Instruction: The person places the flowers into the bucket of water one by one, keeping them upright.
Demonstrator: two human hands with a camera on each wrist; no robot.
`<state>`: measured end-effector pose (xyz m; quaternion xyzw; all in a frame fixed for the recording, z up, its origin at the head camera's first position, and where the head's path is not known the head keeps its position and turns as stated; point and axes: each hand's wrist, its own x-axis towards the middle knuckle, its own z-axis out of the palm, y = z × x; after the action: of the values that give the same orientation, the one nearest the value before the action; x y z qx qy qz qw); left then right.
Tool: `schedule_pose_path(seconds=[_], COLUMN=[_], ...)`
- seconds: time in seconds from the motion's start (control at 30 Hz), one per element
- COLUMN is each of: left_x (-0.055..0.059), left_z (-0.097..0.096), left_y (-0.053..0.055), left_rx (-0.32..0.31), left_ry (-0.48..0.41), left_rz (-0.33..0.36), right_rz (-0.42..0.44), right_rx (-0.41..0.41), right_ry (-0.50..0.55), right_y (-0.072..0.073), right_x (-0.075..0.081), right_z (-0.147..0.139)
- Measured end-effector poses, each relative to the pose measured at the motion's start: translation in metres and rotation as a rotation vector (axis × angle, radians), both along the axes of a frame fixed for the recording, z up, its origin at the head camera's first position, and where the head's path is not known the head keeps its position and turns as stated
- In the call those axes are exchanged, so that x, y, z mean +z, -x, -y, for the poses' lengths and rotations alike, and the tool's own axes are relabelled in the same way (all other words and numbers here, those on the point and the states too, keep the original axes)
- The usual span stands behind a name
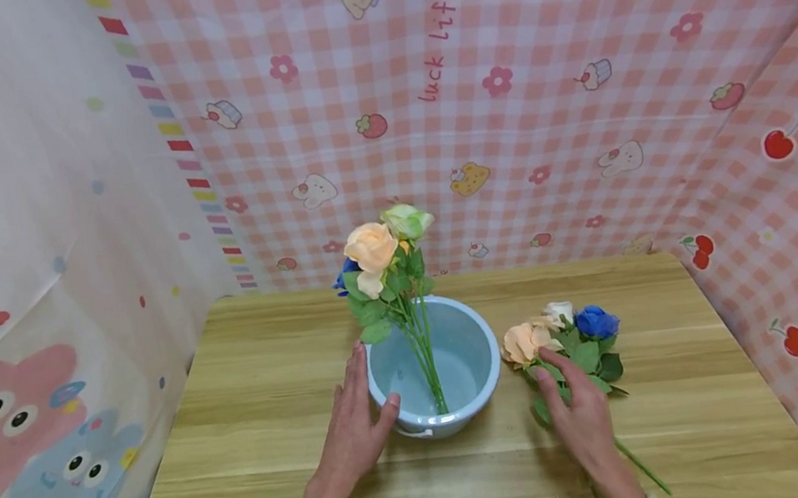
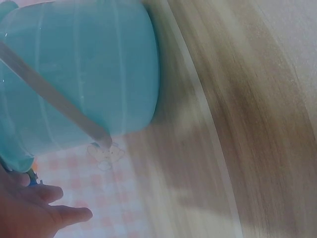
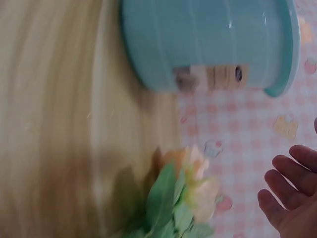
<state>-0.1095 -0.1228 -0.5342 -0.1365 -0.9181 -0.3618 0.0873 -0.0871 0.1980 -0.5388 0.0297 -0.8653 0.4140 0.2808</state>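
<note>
A light blue bucket (image 1: 488,372) stands on the table, with several artificial roses (image 1: 371,246) in peach, green and blue leaning inside it. My left hand (image 1: 350,428) is at the bucket's left rim with fingers extended; whether it touches the rim cannot be told. To the right of the bucket lie more artificial roses (image 1: 526,341), peach, white and blue, with green leaves. Over their leaves and stems hovers my right hand (image 1: 580,414), its fingers fairly straight. In the right wrist view that hand (image 3: 297,191) holds nothing and sits apart from the roses (image 3: 198,191).
The wooden table (image 1: 260,402) has a pink checked cloth (image 1: 566,134) hanging behind it and another at its right. A white patterned cloth (image 1: 65,242) hangs at the left. The bucket's handle (image 2: 59,101) hangs down along its near side.
</note>
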Motion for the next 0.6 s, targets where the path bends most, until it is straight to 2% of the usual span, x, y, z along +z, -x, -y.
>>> schedule_pose_path(seconds=[0.1, 0.37, 0.6], left_x=[0.0, 0.0, 0.002], left_z=[0.0, -0.001, -0.001], left_y=[0.0, 0.0, 0.0], left_rx=[0.0, 0.003, 0.007], left_ry=[-0.001, -0.007, -0.011], left_rz=[-0.007, 0.006, 0.023], right_rz=[0.013, 0.141, 0.247], right_rx=[-0.037, -0.188, -0.22], right_ry=[0.011, 0.016, 0.134], right_y=[-0.004, -0.013, -0.019], right_x=[-0.006, -0.017, -0.016], right_z=[-0.01, -0.035, -0.05])
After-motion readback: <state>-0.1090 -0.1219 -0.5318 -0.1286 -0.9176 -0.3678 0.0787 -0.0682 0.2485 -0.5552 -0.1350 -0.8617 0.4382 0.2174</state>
